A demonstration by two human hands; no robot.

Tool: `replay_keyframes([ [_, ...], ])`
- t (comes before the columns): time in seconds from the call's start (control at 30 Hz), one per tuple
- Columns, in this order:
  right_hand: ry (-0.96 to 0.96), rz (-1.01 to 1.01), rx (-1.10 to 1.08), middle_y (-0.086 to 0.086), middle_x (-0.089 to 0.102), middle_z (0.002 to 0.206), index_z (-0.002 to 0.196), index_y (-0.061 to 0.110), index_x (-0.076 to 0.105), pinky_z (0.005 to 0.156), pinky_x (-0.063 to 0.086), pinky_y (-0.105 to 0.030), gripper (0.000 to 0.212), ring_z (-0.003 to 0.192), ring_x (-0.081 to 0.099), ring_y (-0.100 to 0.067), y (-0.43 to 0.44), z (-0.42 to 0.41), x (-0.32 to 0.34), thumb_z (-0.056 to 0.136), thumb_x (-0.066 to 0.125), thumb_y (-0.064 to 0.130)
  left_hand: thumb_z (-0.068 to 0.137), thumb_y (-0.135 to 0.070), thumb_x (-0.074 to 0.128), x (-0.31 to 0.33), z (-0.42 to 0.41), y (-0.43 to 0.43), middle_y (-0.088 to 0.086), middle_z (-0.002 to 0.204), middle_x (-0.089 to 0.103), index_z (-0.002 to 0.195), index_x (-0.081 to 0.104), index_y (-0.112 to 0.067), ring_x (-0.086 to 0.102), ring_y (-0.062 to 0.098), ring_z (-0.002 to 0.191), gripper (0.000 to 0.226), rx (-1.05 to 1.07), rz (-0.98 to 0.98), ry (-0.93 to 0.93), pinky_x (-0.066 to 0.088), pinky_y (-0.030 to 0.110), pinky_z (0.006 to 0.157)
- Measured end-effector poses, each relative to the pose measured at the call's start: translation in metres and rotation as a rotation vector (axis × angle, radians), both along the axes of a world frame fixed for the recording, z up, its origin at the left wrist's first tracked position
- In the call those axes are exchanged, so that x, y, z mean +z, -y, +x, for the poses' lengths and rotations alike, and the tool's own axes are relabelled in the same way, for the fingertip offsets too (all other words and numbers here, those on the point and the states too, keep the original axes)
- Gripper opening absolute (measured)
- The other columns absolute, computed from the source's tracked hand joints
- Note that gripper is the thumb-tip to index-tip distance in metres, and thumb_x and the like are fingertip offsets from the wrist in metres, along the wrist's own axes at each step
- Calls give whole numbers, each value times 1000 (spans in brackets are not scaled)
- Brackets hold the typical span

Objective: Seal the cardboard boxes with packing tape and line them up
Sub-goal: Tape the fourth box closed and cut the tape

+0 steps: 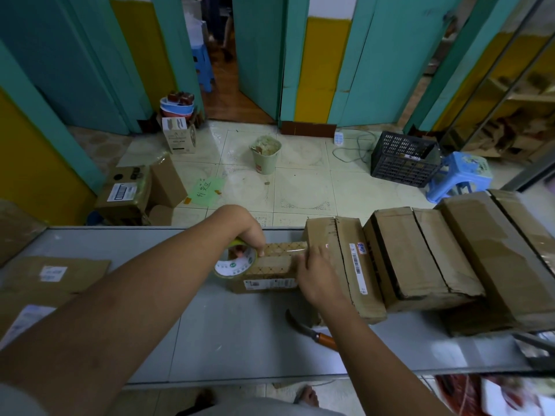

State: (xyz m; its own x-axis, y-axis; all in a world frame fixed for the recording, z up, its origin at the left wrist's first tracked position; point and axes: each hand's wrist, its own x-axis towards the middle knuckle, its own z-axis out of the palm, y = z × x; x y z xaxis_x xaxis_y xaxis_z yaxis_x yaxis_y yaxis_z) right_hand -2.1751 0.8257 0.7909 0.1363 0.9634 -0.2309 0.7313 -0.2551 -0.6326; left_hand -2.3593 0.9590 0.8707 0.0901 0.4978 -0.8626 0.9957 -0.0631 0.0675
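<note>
A small patterned cardboard box [271, 267] lies on the grey table [240, 334], against a row of three larger brown boxes [414, 253] to its right. My left hand [250, 232] grips a roll of clear packing tape [235, 262] at the small box's left end. A strip of tape runs from the roll across the box top toward the right. My right hand [315, 274] rests on the small box's right end, fingers pressing down on the tape there.
A knife with an orange handle [312, 333] lies on the table under my right forearm. Flat cardboard pieces [54, 274] sit at the table's left. Beyond the table stand a green bin [265, 156], a black crate [402, 159], a blue stool [459, 178] and floor boxes [132, 193].
</note>
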Motion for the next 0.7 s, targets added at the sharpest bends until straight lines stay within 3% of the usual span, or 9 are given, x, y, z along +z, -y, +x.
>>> replay_keyframes([
  [0.07, 114, 129, 37, -6, 26, 171, 158, 19, 36, 130, 16, -50, 54, 161, 13, -26, -8, -4, 7, 110, 34, 44, 99, -43, 66, 0, 0, 1, 3, 64, 67, 101, 69, -9, 58, 17, 54, 35, -2, 5, -1, 49, 30, 63],
  [0.2, 207, 183, 254, 3, 34, 169, 155, 27, 48, 129, 5, -46, 45, 160, 15, -20, -36, -25, 17, 112, 34, 31, 98, -43, 67, 3, 0, 5, 2, 57, 68, 99, 69, -9, 60, 16, 49, 34, 8, 30, 8, 50, 30, 61],
  [0.3, 284, 102, 308, 3, 47, 161, 151, 29, 52, 129, 16, -49, 44, 156, 27, -22, -47, -30, 16, 112, 32, 33, 97, -42, 66, 7, -1, 10, 1, 60, 69, 94, 70, -10, 61, 17, 53, 32, 0, 61, 43, 50, 31, 63],
  [0.4, 311, 94, 292, 0, 60, 147, 145, 28, 56, 121, 30, -48, 42, 144, 42, -24, -50, -27, 13, 111, 32, 34, 95, -51, 65, 11, -9, 15, 1, 68, 74, 89, 73, -13, 64, 20, 63, 39, -5, 144, 166, 56, 36, 75],
  [0.47, 310, 90, 286, -2, 64, 138, 139, 26, 58, 114, 37, -48, 41, 135, 48, -25, -51, -26, 11, 111, 31, 35, 96, -60, 63, 12, -24, 18, 2, 80, 76, 88, 75, -15, 66, 20, 72, 47, 19, 174, 307, 58, 39, 86],
  [0.53, 316, 90, 285, -2, 66, 133, 134, 24, 60, 110, 41, -49, 39, 130, 51, -24, -49, -25, 8, 111, 31, 36, 92, -68, 68, 12, -45, 24, -3, 104, 74, 100, 77, -20, 69, 16, 94, 50, 100, 248, 492, 58, 38, 91],
  [0.6, 310, 95, 278, -2, 66, 131, 134, 23, 61, 109, 42, -50, 40, 130, 51, -23, -46, -25, 6, 112, 30, 36, 84, -74, 72, 12, -66, 35, -11, 113, 72, 104, 80, -27, 67, 8, 105, 52, 194, 307, 661, 55, 30, 90],
  [0.7, 289, 99, 248, -1, 67, 129, 134, 24, 61, 107, 43, -49, 41, 129, 51, -23, -46, -26, 5, 112, 28, 36, 79, -81, 70, 3, -87, 48, -4, 85, 72, 89, 81, -13, 64, 10, 78, 70, 227, 323, 784, 47, 30, 76],
])
